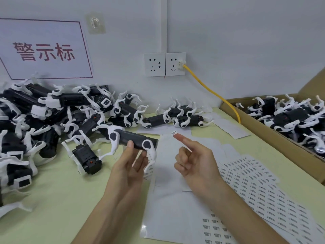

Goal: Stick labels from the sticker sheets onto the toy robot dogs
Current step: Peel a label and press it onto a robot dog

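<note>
My left hand [131,162] grips a black-and-white toy robot dog [133,139] from below and holds it lying sideways above the table. My right hand [195,159] is raised to its right with the index finger pointing up and the other fingers curled. A small barcode label [173,133] sticks to that fingertip, a short gap away from the dog. Sticker sheets [255,184] with rows of barcode labels lie on the table under and to the right of my right hand.
A big pile of toy robot dogs [44,120] covers the left of the green table [61,199], with more along the back wall [177,117]. A cardboard box [274,138] at right holds several more dogs. A yellow cable [211,90] runs from a wall socket. Bare backing sheets [168,213] lie in front.
</note>
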`<state>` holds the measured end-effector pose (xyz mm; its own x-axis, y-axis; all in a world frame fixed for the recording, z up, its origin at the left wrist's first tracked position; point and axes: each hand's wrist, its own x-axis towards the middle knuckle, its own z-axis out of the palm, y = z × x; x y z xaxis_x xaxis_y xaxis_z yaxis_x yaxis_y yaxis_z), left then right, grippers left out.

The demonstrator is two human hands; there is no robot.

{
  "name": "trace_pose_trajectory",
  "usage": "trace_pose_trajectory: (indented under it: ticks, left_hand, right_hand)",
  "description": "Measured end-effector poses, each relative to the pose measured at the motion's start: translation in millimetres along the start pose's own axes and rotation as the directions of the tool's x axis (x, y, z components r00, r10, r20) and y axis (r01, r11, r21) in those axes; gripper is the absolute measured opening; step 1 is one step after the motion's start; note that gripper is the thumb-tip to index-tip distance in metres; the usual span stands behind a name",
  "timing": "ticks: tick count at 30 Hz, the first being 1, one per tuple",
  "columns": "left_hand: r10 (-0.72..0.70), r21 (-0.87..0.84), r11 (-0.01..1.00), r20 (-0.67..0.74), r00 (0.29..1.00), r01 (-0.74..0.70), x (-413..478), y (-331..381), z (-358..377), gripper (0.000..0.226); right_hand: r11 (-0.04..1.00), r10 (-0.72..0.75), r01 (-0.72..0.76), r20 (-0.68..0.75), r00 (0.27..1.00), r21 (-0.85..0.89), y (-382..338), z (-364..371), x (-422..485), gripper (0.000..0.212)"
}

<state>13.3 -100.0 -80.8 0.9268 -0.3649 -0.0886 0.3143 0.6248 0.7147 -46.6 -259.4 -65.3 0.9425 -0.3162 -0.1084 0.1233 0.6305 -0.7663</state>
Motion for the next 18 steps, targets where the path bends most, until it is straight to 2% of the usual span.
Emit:
trace_pose_trajectory:
  ticks: [4,9,12,15,18]
  left_hand:
    - [-0.013,-0.060,0.998,-0.058,0.998,0.009,-3,-2,2,0.016]
    - [-0.013,-0.033,0.999,-0.030,0.999,0.012,-7,-2,6,0.036]
    - [-0.014,-0.031,0.999,-0.040,0.999,0.012,-7,1,6,0.041]
    - [0.001,-0.009,1.000,-0.020,1.000,-0.001,-8,2,5,0.033]
    - [-0.052,0.030,0.998,0.017,0.998,0.052,-7,2,4,0.040]
  right_hand:
    - [0.987,0.108,-0.128,0.201,0.974,0.092,5,7,-10,0.041]
    - [0.956,0.253,-0.292,0.438,0.863,0.024,18,11,-20,0.050]
    - [0.954,0.274,-0.298,0.486,0.830,-0.030,23,12,-21,0.052]
    - [0.962,0.270,-0.260,0.480,0.835,-0.089,27,14,-21,0.053]
    - [0.971,0.240,-0.217,0.478,0.845,-0.105,32,15,-20,0.055]
